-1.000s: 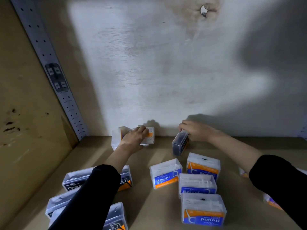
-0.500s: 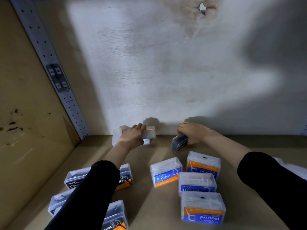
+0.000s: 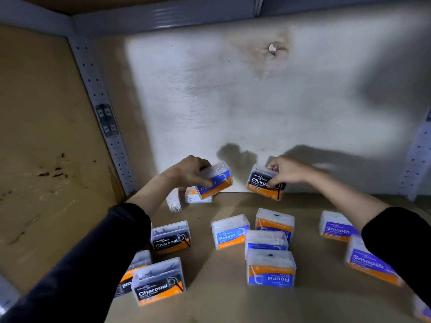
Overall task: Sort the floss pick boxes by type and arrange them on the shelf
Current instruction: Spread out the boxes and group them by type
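Now the left hand [image 3: 189, 173] grips a Round box [image 3: 215, 180] and the right hand [image 3: 286, 170] pinches a Charcoal box [image 3: 263, 183], both lifted near the back wall [image 3: 256, 108]. Either tilted box could slip, toppling boxes just below.

Two boxes are up off the shelf [image 3: 210, 306] near the back wall, both tilted: a blue Round box [image 3: 217, 180] in the left hand [image 3: 189, 174] and a black Charcoal box [image 3: 261, 183] in the right hand [image 3: 288, 171]. Lying flat are three Charcoal boxes [image 3: 170, 238] front left, four Round boxes [image 3: 229, 231] clustered mid-shelf, and two purple Smooth boxes [image 3: 335, 227] on the right. Two pale boxes [image 3: 198, 197] sit at the back.
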Demonstrator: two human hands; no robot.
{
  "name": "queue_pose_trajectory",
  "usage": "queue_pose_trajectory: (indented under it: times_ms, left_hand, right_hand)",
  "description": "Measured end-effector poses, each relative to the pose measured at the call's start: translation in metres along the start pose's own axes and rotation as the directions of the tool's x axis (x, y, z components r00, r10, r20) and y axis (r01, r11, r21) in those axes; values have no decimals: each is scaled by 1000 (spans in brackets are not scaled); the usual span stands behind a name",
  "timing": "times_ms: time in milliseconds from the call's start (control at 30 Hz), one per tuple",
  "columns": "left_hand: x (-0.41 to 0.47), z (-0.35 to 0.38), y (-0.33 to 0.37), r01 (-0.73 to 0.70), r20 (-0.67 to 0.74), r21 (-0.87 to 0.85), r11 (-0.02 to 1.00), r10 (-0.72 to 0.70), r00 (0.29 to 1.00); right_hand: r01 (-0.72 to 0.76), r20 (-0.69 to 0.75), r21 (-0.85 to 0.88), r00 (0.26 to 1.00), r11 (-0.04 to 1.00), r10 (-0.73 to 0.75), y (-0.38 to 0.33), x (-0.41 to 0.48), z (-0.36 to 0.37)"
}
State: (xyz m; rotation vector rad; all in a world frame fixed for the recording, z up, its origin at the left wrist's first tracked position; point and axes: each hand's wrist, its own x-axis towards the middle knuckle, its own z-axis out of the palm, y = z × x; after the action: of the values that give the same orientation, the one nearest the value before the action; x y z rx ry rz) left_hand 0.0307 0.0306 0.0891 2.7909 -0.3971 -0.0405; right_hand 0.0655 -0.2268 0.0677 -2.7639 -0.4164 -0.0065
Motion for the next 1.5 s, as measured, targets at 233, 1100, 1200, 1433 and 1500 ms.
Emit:
queue_pose_trajectory:
  times_ms: [233, 1100, 1200, 1433, 1500]
  left_hand:
    - [-45, -13, 19, 0, 36, 75, 997, -2, 999]
    - [-139, -57, -10, 144, -20, 135, 980, -142, 990]
    - [-135, -53, -7, 133, -11, 142, 981, -133, 991]
    - [-114, -42, 25, 22, -38, 126, 992, -18, 999]
    - [-103, -37, 40, -23, -44, 119, 993, 28, 999]
  right_hand:
    - [3, 53, -57, 999, 998, 0, -28, -45, -11]
    - [276, 214, -173, 948, 945, -238, -169, -76, 138]
    - [246, 202, -143, 955, 959, -215, -165, -77, 142]
    - [207, -40, 39, 978, 977, -206, -134, -109, 104]
    - [187, -172, 42, 969, 981, -178, -109, -126, 97]
